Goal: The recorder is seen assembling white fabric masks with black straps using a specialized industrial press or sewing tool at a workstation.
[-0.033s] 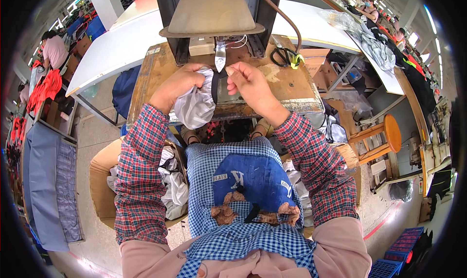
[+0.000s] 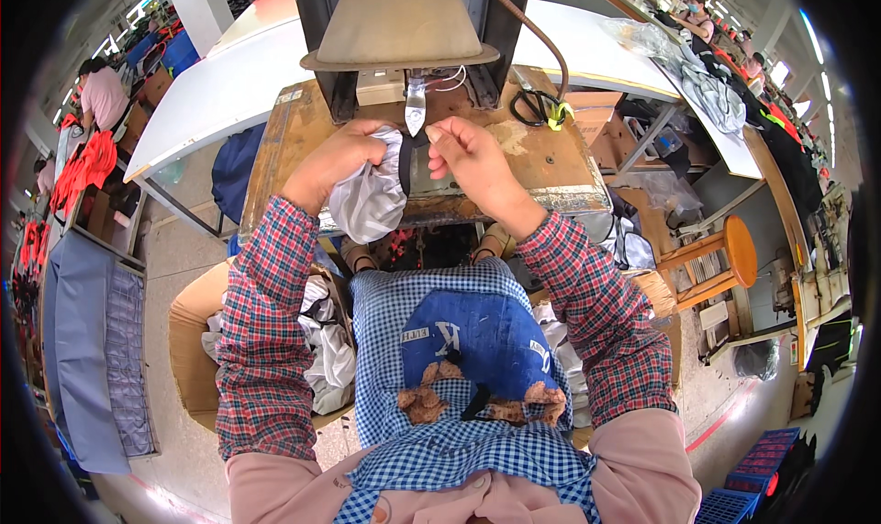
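My left hand (image 2: 341, 161) is closed on a pale grey-white cloth piece (image 2: 369, 201), bunched and hanging over the front edge of the worn wooden worktop. A black band (image 2: 405, 163) runs along the cloth's right side. The fingers of my right hand (image 2: 466, 157) are pinched at the upper end of this band, though the exact grip is partly hidden by the fingertips. Just above, between both hands, a pointed metal tip (image 2: 416, 111) comes down from a machine with a cream cone-shaped cover (image 2: 399, 19).
Black-handled scissors (image 2: 529, 107) with a yellow tie lie at the worktop's (image 2: 541, 161) back right. An open carton (image 2: 197, 340) of white-grey cloth pieces stands left of my lap. White tables (image 2: 211, 93) flank the machine. A wooden stool (image 2: 725, 253) is at right; other people work farther off.
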`<state>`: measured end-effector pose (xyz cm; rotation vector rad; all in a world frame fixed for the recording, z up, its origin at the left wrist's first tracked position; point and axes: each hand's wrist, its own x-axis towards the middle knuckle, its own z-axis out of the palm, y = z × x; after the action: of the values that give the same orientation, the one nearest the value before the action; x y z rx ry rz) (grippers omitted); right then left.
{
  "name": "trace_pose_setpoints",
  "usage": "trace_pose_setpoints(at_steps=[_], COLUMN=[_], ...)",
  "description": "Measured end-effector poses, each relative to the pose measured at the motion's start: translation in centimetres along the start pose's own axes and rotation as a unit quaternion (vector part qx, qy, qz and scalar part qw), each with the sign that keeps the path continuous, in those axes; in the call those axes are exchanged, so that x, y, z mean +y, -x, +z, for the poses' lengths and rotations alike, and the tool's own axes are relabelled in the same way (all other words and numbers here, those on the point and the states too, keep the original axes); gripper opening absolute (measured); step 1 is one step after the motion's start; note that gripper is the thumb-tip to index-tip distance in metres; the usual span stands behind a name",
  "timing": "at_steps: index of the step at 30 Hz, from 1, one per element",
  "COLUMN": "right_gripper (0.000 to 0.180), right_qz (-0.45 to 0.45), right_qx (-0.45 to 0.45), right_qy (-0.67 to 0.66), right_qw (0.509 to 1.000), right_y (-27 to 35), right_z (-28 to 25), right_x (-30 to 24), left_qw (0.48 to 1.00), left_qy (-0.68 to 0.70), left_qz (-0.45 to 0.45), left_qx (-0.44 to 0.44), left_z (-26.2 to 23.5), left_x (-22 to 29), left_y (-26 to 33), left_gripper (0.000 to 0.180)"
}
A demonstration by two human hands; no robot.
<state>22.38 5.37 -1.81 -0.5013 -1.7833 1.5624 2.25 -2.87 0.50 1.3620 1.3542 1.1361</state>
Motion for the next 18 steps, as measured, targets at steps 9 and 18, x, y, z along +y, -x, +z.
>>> trace_pose_setpoints(at_steps=[9, 18], right_gripper=[0.02, 0.025], right_qz=[0.057, 0.099], right_qx=[0.001, -0.037], right_qy=[-0.105, -0.173], right_qw=[0.993, 0.979], right_y=[0.0, 3.7], right_z=[0.3, 0.6], right_x=[-0.3, 0.4], left_qw=[0.999, 1.0], left_qy=[-0.007, 0.019], left_qz=[0.034, 0.008], left_qx=[0.003, 0.008], left_z=[-0.3, 3.0], left_x=[-1.0, -1.1], left_y=[0.0, 3.3], left_gripper=[0.036, 0.038])
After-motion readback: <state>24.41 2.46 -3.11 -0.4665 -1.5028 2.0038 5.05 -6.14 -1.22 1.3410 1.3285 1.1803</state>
